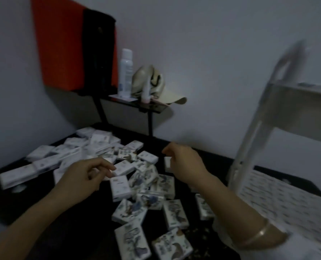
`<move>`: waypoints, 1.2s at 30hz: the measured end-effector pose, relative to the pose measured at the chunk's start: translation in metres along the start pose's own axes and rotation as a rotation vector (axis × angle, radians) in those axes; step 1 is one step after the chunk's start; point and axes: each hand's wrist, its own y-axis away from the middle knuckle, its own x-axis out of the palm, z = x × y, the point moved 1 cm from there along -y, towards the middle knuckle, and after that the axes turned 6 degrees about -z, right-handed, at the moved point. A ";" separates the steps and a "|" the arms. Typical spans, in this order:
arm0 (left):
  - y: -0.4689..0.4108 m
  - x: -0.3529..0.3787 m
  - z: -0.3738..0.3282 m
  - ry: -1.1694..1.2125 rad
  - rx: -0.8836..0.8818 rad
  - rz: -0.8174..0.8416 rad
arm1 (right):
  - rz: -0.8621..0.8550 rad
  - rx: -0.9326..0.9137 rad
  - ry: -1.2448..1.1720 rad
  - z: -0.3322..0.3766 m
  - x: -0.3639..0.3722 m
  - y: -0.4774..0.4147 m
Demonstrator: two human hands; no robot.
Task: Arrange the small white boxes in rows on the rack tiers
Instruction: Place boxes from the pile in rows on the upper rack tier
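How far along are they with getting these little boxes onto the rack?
Barely started: no boxes show on the rack's visible lower tier. The right hand seems to hold one small white box; the left hand reaches into the pile. Dozens lie scattered on the dark table.

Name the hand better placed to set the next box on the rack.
Right. The right hand is nearer the rack and grips a small white box; the left hand hovers over the pile.
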 end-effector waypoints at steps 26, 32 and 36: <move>-0.003 0.039 0.032 -0.571 0.166 0.224 | 0.292 0.378 -0.030 -0.063 0.076 -0.053; -0.004 0.027 0.029 -0.637 0.330 -0.043 | 0.059 0.196 -0.128 -0.037 0.047 -0.029; -0.005 0.013 0.003 -0.434 0.427 -0.149 | -0.055 0.041 -0.317 -0.015 0.011 -0.003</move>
